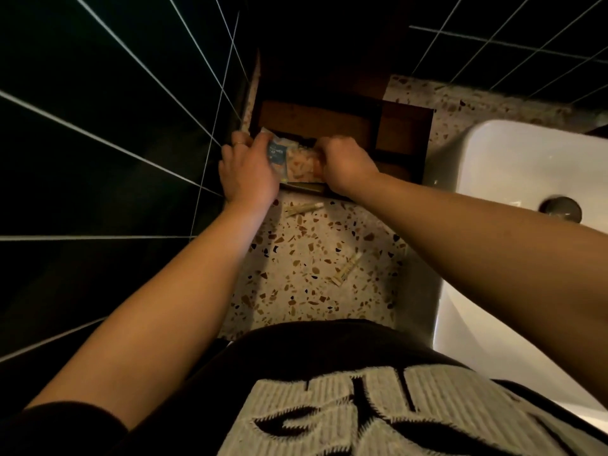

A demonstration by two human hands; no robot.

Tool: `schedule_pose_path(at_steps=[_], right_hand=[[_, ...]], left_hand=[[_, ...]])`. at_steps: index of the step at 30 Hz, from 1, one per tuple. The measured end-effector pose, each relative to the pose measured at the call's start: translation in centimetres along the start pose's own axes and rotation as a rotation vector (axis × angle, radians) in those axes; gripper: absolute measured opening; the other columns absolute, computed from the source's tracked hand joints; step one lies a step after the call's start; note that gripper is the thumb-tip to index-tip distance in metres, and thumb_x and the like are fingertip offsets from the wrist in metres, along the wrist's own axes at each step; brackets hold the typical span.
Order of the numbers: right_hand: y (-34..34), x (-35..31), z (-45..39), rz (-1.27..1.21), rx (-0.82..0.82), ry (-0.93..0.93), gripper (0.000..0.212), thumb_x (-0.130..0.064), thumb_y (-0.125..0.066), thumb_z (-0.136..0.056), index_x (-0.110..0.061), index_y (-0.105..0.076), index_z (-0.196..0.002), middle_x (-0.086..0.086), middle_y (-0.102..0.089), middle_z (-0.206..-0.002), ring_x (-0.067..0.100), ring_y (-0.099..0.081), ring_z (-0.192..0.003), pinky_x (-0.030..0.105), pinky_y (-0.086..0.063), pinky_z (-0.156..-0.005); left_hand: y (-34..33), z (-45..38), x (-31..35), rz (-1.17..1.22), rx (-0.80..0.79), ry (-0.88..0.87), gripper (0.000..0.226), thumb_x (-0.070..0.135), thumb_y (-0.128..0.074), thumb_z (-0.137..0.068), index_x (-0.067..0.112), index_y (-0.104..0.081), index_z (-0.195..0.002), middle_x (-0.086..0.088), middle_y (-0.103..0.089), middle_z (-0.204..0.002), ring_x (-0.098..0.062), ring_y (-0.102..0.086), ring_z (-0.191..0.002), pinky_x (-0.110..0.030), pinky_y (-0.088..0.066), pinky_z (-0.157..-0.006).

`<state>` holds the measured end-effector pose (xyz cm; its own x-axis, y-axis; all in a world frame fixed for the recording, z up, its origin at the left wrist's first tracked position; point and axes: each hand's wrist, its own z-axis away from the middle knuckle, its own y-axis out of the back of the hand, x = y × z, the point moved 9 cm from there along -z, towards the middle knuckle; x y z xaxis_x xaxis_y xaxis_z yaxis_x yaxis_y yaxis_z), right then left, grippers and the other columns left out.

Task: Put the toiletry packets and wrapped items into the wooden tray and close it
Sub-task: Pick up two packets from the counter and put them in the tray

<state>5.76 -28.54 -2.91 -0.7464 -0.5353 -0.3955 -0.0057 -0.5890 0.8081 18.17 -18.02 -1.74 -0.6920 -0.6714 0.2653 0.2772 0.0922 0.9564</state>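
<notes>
A dark wooden tray (404, 133) stands on the speckled counter (316, 278) against the tiled wall. My left hand (246, 172) and my right hand (345, 162) both grip toiletry packets (296, 162) over the tray's front left compartment: a blue packet by the left fingers, a pale patterned one between the hands. Two thin wrapped items lie loose on the counter, one wrapped item (304, 209) just in front of the tray, another wrapped item (347, 269) nearer to me. The tray's floor under the hands is hidden.
A white sink basin (513, 166) with a round drain (561, 209) fills the right side. Dark tiled walls (108, 126) close in on the left and behind. The tray's right compartments look dark. My patterned top fills the bottom of the view.
</notes>
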Motion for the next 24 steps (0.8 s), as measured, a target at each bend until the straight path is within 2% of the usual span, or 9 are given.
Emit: schedule_pose_path(at_steps=[4,8,11,16,20,24], right_hand=[[-1.2,0.3,-0.3,-0.009,-0.011,-0.005,0.045,-0.009,-0.064,-0.089,-0.017,-0.045,-0.129,0.016,-0.063,-0.114,0.037,-0.063,-0.1,0.049,-0.056,-0.081],[-1.3,0.0,0.3,0.217,0.084,0.102,0.042,-0.02,-0.06,-0.092,-0.015,-0.051,-0.133,0.017,-0.056,-0.127,0.039,-0.052,-0.116,0.049,-0.041,-0.094],[-1.6,0.2,1.2,0.27,0.141,0.1,0.042,-0.02,-0.06,-0.092,-0.015,-0.053,-0.133,0.016,-0.049,-0.132,0.039,-0.045,-0.121,0.05,-0.04,-0.095],[-1.8,1.1,1.9,0.169,0.051,0.071,0.034,-0.026,-0.047,-0.1,-0.016,-0.058,-0.131,0.015,-0.047,-0.135,0.039,-0.043,-0.123,0.05,-0.045,-0.095],[-2.6,0.9,2.3,0.145,-0.011,0.087,0.027,-0.017,-0.049,-0.098,-0.016,-0.065,-0.12,0.014,-0.046,-0.137,0.038,-0.04,-0.124,0.05,-0.046,-0.097],[-2.7,1.0,2.5,0.11,-0.039,0.098,0.029,-0.014,-0.048,-0.097,-0.014,-0.067,-0.119,0.014,-0.047,-0.141,0.039,-0.04,-0.129,0.049,-0.043,-0.103]], left_hand=[[0.0,0.5,-0.2,-0.031,0.055,-0.019,0.038,0.018,-0.067,-0.087,0.024,-0.062,-0.124,-0.011,-0.048,-0.133,-0.035,-0.048,-0.116,-0.043,-0.042,-0.095],[0.2,0.3,1.3,0.002,0.037,-0.17,0.037,0.016,-0.067,-0.087,0.022,-0.064,-0.123,-0.006,-0.05,-0.137,-0.032,-0.047,-0.123,-0.043,-0.039,-0.096],[-0.6,-0.2,2.4,-0.017,-0.055,-0.213,0.039,0.017,-0.063,-0.09,0.025,-0.064,-0.128,-0.003,-0.048,-0.144,-0.03,-0.045,-0.13,-0.045,-0.036,-0.1],[-1.1,-0.2,2.5,-0.085,-0.078,-0.174,0.038,0.024,-0.061,-0.092,0.031,-0.064,-0.13,-0.002,-0.043,-0.149,-0.029,-0.045,-0.132,-0.048,-0.038,-0.101],[-1.4,0.4,1.7,-0.119,-0.077,-0.153,0.037,0.031,-0.053,-0.096,0.03,-0.063,-0.131,-0.005,-0.045,-0.146,-0.031,-0.048,-0.127,-0.047,-0.036,-0.1],[-1.9,1.2,1.8,-0.15,-0.09,-0.154,0.044,0.028,-0.049,-0.097,0.029,-0.055,-0.141,-0.009,-0.047,-0.144,-0.032,-0.049,-0.128,-0.046,-0.032,-0.102]])
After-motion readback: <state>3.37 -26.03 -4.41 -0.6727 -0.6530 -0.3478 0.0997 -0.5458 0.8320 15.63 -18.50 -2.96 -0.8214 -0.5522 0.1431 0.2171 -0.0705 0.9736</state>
